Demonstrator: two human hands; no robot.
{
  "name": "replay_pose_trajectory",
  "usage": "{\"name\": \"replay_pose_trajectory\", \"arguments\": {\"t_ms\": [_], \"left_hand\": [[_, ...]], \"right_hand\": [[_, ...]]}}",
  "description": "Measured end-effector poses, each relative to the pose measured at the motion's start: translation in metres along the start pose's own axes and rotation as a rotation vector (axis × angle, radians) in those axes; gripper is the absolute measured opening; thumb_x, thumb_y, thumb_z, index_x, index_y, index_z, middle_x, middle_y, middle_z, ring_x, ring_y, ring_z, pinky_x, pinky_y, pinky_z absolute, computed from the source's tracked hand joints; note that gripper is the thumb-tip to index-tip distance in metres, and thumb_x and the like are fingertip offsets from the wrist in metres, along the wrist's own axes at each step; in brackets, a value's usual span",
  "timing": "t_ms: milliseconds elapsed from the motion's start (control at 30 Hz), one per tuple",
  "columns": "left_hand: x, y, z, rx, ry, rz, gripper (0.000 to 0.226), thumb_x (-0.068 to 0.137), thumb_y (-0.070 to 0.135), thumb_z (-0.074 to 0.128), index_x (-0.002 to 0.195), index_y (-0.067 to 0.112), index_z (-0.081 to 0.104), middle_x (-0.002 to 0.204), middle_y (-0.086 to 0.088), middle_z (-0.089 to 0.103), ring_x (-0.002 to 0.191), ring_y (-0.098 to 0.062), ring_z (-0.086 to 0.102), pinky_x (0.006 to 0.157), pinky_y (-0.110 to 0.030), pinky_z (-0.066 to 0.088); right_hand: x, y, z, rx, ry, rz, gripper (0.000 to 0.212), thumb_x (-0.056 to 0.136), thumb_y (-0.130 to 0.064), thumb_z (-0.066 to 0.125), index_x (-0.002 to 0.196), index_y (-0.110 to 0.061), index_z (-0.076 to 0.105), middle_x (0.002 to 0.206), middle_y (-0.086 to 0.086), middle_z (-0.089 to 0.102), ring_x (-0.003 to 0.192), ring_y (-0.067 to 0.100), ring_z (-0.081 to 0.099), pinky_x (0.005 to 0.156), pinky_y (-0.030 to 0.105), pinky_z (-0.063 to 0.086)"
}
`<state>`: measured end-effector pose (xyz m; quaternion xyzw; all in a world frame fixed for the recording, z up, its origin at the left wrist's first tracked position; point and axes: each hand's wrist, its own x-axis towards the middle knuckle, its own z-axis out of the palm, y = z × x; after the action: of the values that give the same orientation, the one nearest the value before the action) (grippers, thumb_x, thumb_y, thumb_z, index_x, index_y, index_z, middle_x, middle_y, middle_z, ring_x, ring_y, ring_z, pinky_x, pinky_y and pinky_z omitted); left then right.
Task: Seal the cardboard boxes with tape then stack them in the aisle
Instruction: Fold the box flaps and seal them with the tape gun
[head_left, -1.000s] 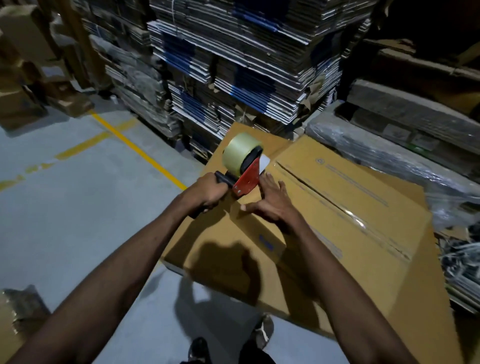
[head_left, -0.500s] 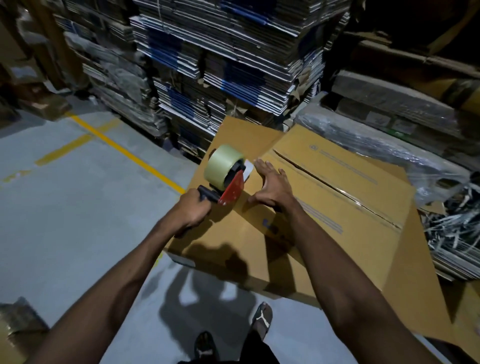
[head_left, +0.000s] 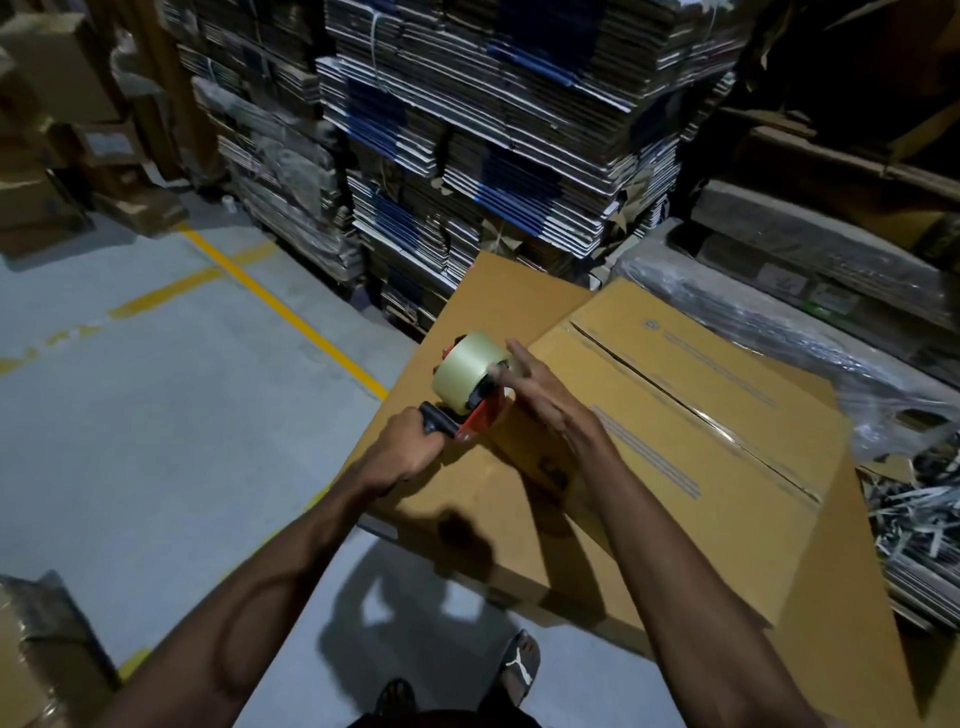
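Left hand (head_left: 410, 457) grips tape gun (head_left: 470, 384) handle at box (head_left: 675, 467) top, near edge. Right hand (head_left: 540, 389), flat on cardboard half second ago, now lifted, fingers straight beside tape roll. Likely freeing tape end; centre seam untaped.

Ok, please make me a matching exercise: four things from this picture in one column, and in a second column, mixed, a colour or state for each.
Things:
1. tape dispenser frame
2. floor line
3. left hand
4. right hand

States:
a. yellow
b. fingers straight, beside the tape roll
c. red
d. grips the dispenser handle

Pairs: 1-c, 2-a, 3-d, 4-b
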<state>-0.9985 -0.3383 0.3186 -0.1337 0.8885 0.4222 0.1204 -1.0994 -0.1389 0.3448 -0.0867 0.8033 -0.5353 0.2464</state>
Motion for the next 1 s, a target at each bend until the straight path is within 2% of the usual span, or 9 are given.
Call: {"name": "replay_pose_trajectory", "arguments": {"t_ms": [100,233,300,367,433,633,833,900,1000], "left_hand": [[0.002,-0.005,0.002,0.026,-0.006,0.020,0.025,0.088,0.014,0.059,0.068,0.016,0.044,0.063,0.004,0.048,0.059,-0.015,0.045,0.053,-0.028,0.032],[-0.001,-0.013,0.004,0.159,0.023,0.031,0.012,0.086,0.028,0.060,0.080,0.017,0.058,0.078,0.000,0.062,0.075,-0.028,0.061,0.063,-0.032,0.044],[-0.003,-0.024,0.007,0.424,0.043,0.009,0.023,0.091,0.032,0.061,0.101,0.012,0.065,0.098,-0.011,0.067,0.091,-0.038,0.065,0.071,-0.036,0.048],[-0.006,-0.041,0.011,0.569,0.042,-0.060,0.031,0.089,0.035,0.061,0.111,0.013,0.065,0.113,-0.015,0.069,0.104,-0.038,0.067,0.082,-0.039,0.052],[-0.007,-0.053,0.016,0.629,0.041,-0.127,0.032,0.086,0.037,0.061,0.109,0.016,0.065,0.114,-0.014,0.071,0.103,-0.036,0.068,0.084,-0.039,0.055],[0.004,-0.043,0.023,0.525,0.293,-0.195,0.027,0.088,0.037,0.061,0.103,0.015,0.063,0.105,-0.014,0.072,0.098,-0.040,0.068,0.080,-0.040,0.054],[0.031,-0.034,0.022,0.356,0.423,-0.318,0.028,0.086,0.019,0.071,0.107,0.010,0.056,0.101,-0.016,0.069,0.096,-0.041,0.068,0.075,-0.044,0.054],[0.047,-0.042,0.029,0.176,0.332,-0.317,0.046,0.087,0.020,0.074,0.118,0.005,0.043,0.096,-0.017,0.065,0.090,-0.039,0.065,0.071,-0.042,0.050],[0.070,-0.059,0.042,-0.122,-0.145,-0.350,0.049,0.091,0.021,0.073,0.123,0.003,0.040,0.098,-0.021,0.062,0.081,-0.029,0.064,0.074,-0.048,0.059]], "right_hand": [[-0.004,-0.015,0.030,-0.121,0.181,0.005,0.143,0.044,-0.087,0.084,0.158,-0.016,0.034,0.152,0.008,0.048,0.134,0.028,0.052,0.109,0.046,0.049],[-0.018,0.013,0.041,-0.086,0.338,-0.072,0.098,0.046,-0.079,0.090,0.125,-0.028,0.065,0.113,-0.011,0.072,0.103,0.013,0.069,0.087,0.041,0.061],[-0.028,0.028,0.045,-0.189,0.313,-0.081,0.106,0.047,-0.082,0.088,0.136,-0.029,0.066,0.134,-0.005,0.069,0.124,0.016,0.063,0.105,0.047,0.054],[-0.031,0.038,0.051,-0.404,0.276,-0.126,0.106,0.059,-0.068,0.091,0.148,-0.023,0.057,0.161,0.000,0.045,0.152,0.017,0.035,0.127,0.047,0.025],[-0.027,0.035,0.054,-0.458,0.277,-0.161,0.096,0.067,-0.057,0.093,0.147,-0.017,0.057,0.164,-0.003,0.039,0.155,0.013,0.027,0.130,0.042,0.012],[-0.022,0.038,0.031,-0.438,0.235,-0.189,0.063,0.082,-0.029,0.088,0.141,-0.019,0.065,0.160,-0.006,0.045,0.151,0.012,0.036,0.127,0.042,0.027],[-0.024,0.054,0.004,-0.684,0.138,-0.383,0.079,0.079,0.013,0.065,0.151,-0.018,0.054,0.161,-0.004,0.045,0.152,0.016,0.033,0.127,0.035,0.023],[-0.019,0.058,-0.001,-0.682,0.134,-0.408,0.084,0.075,0.018,0.059,0.151,-0.019,0.055,0.161,-0.004,0.046,0.153,0.016,0.032,0.127,0.033,0.020],[-0.014,0.061,-0.003,-0.606,0.154,-0.394,0.083,0.074,0.018,0.059,0.148,-0.020,0.058,0.157,-0.002,0.050,0.151,0.012,0.035,0.125,0.020,0.016]]}}
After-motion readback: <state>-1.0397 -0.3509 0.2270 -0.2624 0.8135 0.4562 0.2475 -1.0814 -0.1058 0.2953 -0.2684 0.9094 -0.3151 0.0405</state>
